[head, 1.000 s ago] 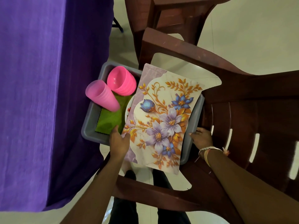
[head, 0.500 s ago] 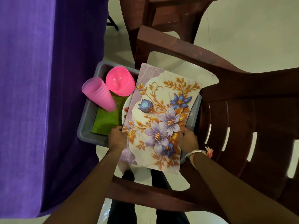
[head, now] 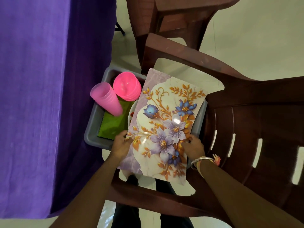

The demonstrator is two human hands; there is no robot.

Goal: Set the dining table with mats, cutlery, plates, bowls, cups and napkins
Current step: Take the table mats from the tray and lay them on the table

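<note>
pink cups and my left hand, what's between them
Head view: the green napkin, lying in the grey tub between the pink cups and left hand.

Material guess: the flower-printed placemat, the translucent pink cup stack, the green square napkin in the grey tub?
Flower-printed placemat: probably laminated or plastic sheet, glossy; glare spots, lies flat where it overhangs the grey tub. Translucent pink cup stack: plastic, satin; nested rims show through. Green napkin: cloth or non-woven, matte; pinked zigzag edge.
</note>
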